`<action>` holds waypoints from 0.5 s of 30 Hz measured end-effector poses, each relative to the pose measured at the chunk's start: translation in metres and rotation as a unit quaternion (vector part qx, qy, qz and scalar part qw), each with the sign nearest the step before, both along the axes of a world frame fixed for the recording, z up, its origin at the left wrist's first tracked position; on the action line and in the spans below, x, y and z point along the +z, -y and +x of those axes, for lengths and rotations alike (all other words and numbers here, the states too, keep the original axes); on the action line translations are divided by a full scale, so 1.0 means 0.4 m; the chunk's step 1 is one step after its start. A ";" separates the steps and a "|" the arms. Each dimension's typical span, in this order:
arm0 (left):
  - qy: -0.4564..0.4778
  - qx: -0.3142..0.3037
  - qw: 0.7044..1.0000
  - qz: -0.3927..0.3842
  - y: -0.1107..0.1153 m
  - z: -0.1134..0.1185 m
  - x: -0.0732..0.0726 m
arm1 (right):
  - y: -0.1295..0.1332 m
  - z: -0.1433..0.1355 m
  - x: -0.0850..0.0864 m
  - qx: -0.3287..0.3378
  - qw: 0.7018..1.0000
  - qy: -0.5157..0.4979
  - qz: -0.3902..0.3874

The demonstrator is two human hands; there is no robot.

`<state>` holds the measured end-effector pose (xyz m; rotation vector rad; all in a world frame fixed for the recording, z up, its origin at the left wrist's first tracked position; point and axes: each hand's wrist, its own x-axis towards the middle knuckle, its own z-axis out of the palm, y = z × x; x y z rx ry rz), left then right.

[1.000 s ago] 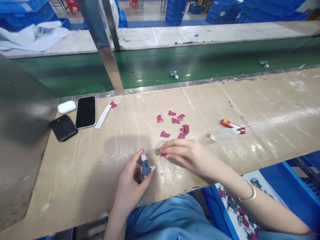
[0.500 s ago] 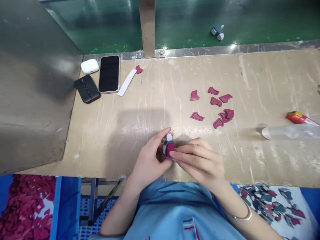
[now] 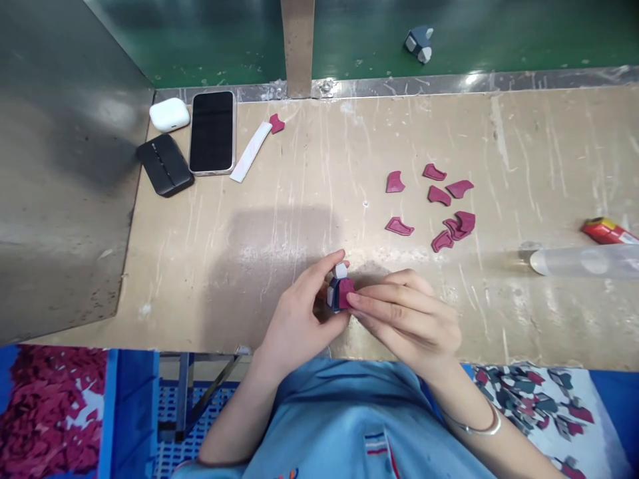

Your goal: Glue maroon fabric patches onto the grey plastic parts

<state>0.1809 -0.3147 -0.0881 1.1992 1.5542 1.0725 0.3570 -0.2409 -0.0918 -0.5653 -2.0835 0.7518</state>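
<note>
The part (image 3: 332,296) is dark slate blue with pale grey ends, and the piece (image 3: 345,291) against it is maroon. The loose pieces (image 3: 439,195) share that maroon. The bench (image 3: 299,173) is tan, streaked with paler lines and whitish smudges. The belt (image 3: 499,40) is deep green with glossy white glints. The phone (image 3: 212,133) has a black screen and a pale pinkish rim; the pod (image 3: 170,115) and strip (image 3: 251,152) are white, the box (image 3: 165,165) black. The tube (image 3: 584,261) is translucent whitish, the packet (image 3: 610,231) red, yellow and white. The apron (image 3: 344,412) is blue, its tag (image 3: 376,444) striped red, white and blue.
</note>
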 end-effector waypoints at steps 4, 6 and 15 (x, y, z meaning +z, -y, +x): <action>0.001 0.003 1.000 -0.003 0.001 0.001 0.002 | 0.001 -0.004 -0.003 0.004 1.000 -0.011 -0.012; 0.004 0.005 1.000 -0.003 0.001 0.001 0.003 | 0.002 -0.007 -0.007 0.001 1.000 -0.017 -0.013; 0.077 0.032 0.996 -0.022 0.002 0.009 -0.009 | 0.013 -0.014 -0.030 -0.032 0.995 -0.003 -0.091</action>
